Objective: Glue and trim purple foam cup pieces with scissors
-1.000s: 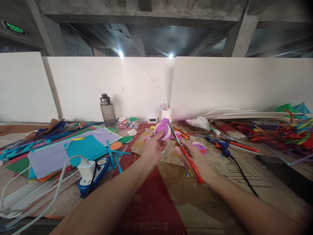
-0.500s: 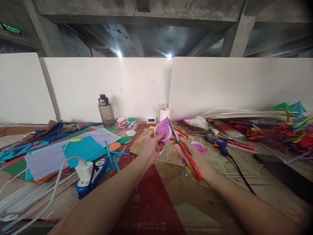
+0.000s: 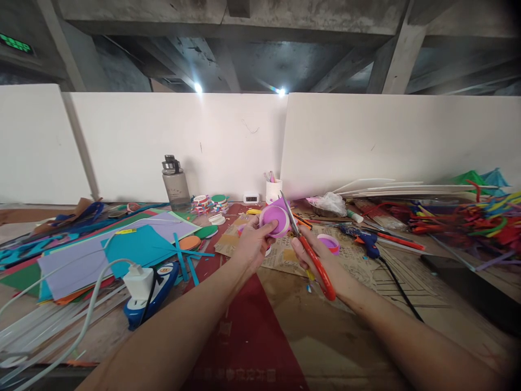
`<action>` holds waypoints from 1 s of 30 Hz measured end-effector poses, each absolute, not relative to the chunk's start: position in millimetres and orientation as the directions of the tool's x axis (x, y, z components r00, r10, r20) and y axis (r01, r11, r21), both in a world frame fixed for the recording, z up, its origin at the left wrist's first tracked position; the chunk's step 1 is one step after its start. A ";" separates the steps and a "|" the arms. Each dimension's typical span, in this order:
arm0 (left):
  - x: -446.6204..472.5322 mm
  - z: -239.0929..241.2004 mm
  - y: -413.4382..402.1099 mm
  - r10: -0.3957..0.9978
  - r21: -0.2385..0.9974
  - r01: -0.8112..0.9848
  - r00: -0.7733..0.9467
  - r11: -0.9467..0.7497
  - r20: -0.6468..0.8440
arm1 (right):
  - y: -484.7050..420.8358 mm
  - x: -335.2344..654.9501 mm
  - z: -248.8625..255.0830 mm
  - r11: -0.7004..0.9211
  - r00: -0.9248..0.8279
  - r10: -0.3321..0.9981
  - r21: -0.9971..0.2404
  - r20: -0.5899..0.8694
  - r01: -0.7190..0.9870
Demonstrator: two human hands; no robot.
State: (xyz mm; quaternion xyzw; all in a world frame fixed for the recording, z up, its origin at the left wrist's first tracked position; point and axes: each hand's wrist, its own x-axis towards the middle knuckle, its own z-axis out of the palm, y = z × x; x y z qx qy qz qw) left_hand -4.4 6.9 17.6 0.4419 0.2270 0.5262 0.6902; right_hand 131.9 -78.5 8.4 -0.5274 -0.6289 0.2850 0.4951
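My left hand (image 3: pixel 257 239) is closed on a round purple disc with a pale rim (image 3: pixel 273 221), my thumb lying across its face. A purple paper flap sticks up at its upper right edge. In my right hand (image 3: pixel 319 255) is a pair of scissors with red handles (image 3: pixel 313 260); the blades point up and away, right against the disc's right edge. Whether paper lies between the blades I cannot tell. A second shallow purple ring-shaped piece with a pink-red rim (image 3: pixel 329 244) lies on the cardboard just beyond my right hand.
Left: coloured paper sheets (image 3: pixel 77 266), a blue-white power strip (image 3: pixel 152 296) with cables, and a water bottle (image 3: pixel 176 187). At the back, a small clock (image 3: pixel 251 199) and a pen cup (image 3: pixel 274 191). Right: a glue gun (image 3: pixel 369 245), a black flat object (image 3: pixel 472 290) and tangled colourful strips (image 3: pixel 488 217).
The disc and the scissor blades have shifted slightly to the right, with the blades still at the disc's edge. The view has tilted a little; both holds are the same.
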 end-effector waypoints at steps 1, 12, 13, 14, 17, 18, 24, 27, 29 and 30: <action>-4.3 17.4 7.0 0.927 0.852 -0.521 0.343 0.056 0.150 | -78.5 132.0 8.0 0.274 0.052 0.948 -0.889 0.314 0.367; -5.5 18.7 7.3 0.929 0.862 -0.504 0.341 0.052 0.143 | -71.6 136.1 -3.5 0.291 0.023 0.953 -0.935 0.301 0.203; -5.7 18.8 7.9 0.928 0.862 -0.505 0.342 0.051 0.146 | -71.7 136.6 -3.9 0.291 0.015 0.954 -0.935 0.300 0.203; -5.9 19.0 8.7 0.927 0.861 -0.507 0.345 0.051 0.148 | -71.9 137.2 -4.0 0.288 0.007 0.955 -0.935 0.296 0.206; -7.5 20.1 11.2 0.924 0.862 -0.503 0.355 0.058 0.145 | -72.4 139.1 -4.4 0.269 -0.004 0.961 -0.937 0.275 0.221; -8.3 20.8 12.0 0.923 0.864 -0.499 0.357 0.059 0.143 | -72.4 139.7 -4.6 0.264 -0.007 0.963 -0.939 0.269 0.222; -12.5 22.7 16.1 0.913 0.874 -0.481 0.383 0.067 0.141 | -70.8 139.6 -6.9 0.268 -0.008 0.962 -0.941 0.272 0.205; -13.2 21.3 18.6 0.911 0.881 -0.469 0.387 0.061 0.144 | -70.9 138.3 -7.3 0.258 0.000 0.965 -0.946 0.263 0.196; -13.6 20.3 19.9 0.907 0.883 -0.467 0.392 0.054 0.152 | -71.4 138.0 -7.1 0.248 -0.001 0.968 -0.950 0.252 0.190; -13.8 19.9 20.4 0.906 0.882 -0.468 0.393 0.052 0.155 | -71.7 138.1 -7.0 0.246 -0.001 0.968 -0.950 0.251 0.190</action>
